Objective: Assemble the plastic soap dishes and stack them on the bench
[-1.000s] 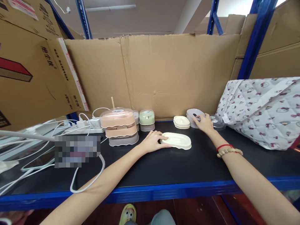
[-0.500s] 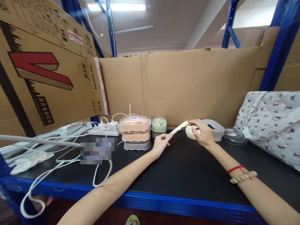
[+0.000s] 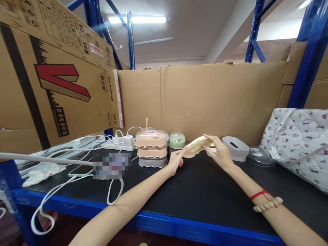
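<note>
Fingers (image 3: pixel 214 141) hold cream tray (image 3: pixel 195 148) well behind shelf edge (image 3: pixel 205 228).

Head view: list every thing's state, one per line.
Cream wavy-edged tray: lifted, tilted
Left hand: gripping the tray's left end
Right hand: gripping the tray's right end
Peach tiered container: clear lid on
Green container: clear lid on
Grey oval container: no clear lid on
Clear plastic cover: on tabletop
Power strip: plugs inserted
Ceiling tube light: lit

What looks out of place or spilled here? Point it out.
A white cable loops loosely over the shelf's blue front edge, where it could snag. The large cardboard box at left has its print running sideways. No spill shows.
</note>
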A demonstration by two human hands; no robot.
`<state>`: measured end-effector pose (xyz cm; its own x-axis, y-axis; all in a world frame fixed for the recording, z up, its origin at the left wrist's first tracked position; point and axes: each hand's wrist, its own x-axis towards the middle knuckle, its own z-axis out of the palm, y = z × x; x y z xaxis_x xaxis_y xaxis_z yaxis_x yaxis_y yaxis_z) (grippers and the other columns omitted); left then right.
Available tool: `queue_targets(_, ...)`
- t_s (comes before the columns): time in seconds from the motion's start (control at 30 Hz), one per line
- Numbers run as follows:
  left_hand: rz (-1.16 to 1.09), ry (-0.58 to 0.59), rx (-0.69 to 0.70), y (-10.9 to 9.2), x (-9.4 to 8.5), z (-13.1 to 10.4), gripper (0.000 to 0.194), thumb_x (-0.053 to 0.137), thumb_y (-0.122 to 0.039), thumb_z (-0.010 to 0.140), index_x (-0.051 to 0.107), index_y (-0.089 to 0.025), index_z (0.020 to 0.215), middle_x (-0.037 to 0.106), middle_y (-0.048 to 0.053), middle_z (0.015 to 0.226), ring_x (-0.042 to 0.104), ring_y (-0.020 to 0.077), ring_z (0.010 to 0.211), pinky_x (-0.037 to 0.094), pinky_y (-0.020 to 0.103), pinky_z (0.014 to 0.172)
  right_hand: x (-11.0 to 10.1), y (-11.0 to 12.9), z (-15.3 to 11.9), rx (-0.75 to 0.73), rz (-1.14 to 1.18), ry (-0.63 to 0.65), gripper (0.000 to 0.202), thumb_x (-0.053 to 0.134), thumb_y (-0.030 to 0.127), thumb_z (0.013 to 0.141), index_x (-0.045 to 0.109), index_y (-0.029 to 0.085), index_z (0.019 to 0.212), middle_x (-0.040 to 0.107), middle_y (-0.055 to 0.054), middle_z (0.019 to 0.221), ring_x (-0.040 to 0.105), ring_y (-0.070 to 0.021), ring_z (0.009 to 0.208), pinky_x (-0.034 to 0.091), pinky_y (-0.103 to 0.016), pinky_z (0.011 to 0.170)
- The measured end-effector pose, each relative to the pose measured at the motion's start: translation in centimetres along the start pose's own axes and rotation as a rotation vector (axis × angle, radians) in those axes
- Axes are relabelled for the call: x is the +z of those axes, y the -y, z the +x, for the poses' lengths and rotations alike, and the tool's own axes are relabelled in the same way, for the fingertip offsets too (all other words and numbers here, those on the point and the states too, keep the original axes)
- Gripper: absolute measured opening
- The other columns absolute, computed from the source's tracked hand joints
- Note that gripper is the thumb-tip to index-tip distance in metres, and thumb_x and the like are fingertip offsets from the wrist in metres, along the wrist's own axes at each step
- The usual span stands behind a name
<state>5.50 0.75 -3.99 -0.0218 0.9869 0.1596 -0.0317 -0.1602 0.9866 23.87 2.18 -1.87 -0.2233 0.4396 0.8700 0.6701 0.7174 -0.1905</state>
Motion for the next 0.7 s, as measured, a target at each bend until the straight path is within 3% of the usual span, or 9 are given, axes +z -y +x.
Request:
queue_targets(0.1, -0.054, -0.005, -0.038, -0.3, -0.1, 0.0, 0.045, 0.057, -0.056, 0.075, 0.067, -0.013, 0.085, 0.061, 0.001, 0.066, 0.041, 0.0027, 0.037, 0.027, 0.016, 0.035, -0.8, 0.1, 0.1, 0.064, -0.077, 0.001, 0.034, 0.044, 0.041, 0.086, 0.062, 0.024, 0.109, 0.065, -0.007, 0.100, 0.063, -0.0201, 0.084, 0.054, -0.030, 0.065)
queue_targets(0.17, -0.090, -0.037, -0.085, -0.5, -0.2, 0.1, 0.039, 0.049, -0.049, 0.083, 0.064, -0.015, 0.094, 0.065, 0.004, 0.079, 0.044, 0.0030, 0.039, 0.029, 0.016, 0.035, -1.4, 0.2, 0.3, 0.095, -0.172, -0.017, 0.032, 0.044, 0.039, 0.086, 0.064, 0.025, 0.105, 0.065, -0.007, 0.098, 0.064, -0.0205, 0.082, 0.052, -0.028, 0.062)
queue_targets(0.3, -0.088, -0.086, -0.118, -0.4, -0.2, 0.3, 0.031, 0.034, -0.030, 0.089, 0.060, -0.014, 0.088, 0.062, 0.002, 0.074, 0.040, 0.0019, 0.036, 0.028, 0.015, 0.036, -2.4, -0.3, 0.7, 0.211, -0.343, -0.096, 0.036, 0.039, 0.032, 0.086, 0.063, 0.023, 0.110, 0.064, -0.008, 0.103, 0.064, -0.0213, 0.080, 0.048, -0.028, 0.058)
queue_targets(0.43, -0.036, -0.047, -0.108, -0.3, 0.1, 0.2, 0.027, 0.031, -0.023, 0.086, 0.055, -0.015, 0.079, 0.055, -0.002, 0.065, 0.039, 0.0024, 0.036, 0.027, 0.015, 0.037, -2.9, -1.4, 0.4, 0.281, -0.417, -0.126, 0.042, 0.034, 0.026, 0.086, 0.058, 0.023, 0.120, 0.063, -0.008, 0.112, 0.064, -0.0224, 0.088, 0.049, -0.029, 0.060)
queue_targets(0.63, 0.078, 0.088, -0.043, -0.1, 1.2, -1.2, 0.024, 0.033, -0.024, 0.083, 0.054, -0.016, 0.074, 0.054, -0.002, 0.066, 0.040, 0.0046, 0.039, 0.027, 0.018, 0.038, -2.3, -3.9, -0.7, 0.130, -0.452, 0.133, 0.047, 0.034, 0.012, 0.082, 0.061, 0.031, 0.116, 0.066, -0.003, 0.111, 0.063, -0.0187, 0.097, 0.051, -0.025, 0.061)
queue_targets(0.7, 0.176, 0.135, 0.036, 0.1, 1.4, -1.7, 0.021, 0.038, -0.024, 0.081, 0.055, -0.018, 0.072, 0.054, -0.003, 0.066, 0.042, 0.0061, 0.043, 0.031, 0.019, 0.042, -2.1, -4.7, -0.9, 0.091, -0.455, 0.237, 0.050, 0.037, 0.007, 0.078, 0.064, 0.033, 0.112, 0.066, -0.002, 0.111, 0.062, -0.0182, 0.098, 0.052, -0.026, 0.066)
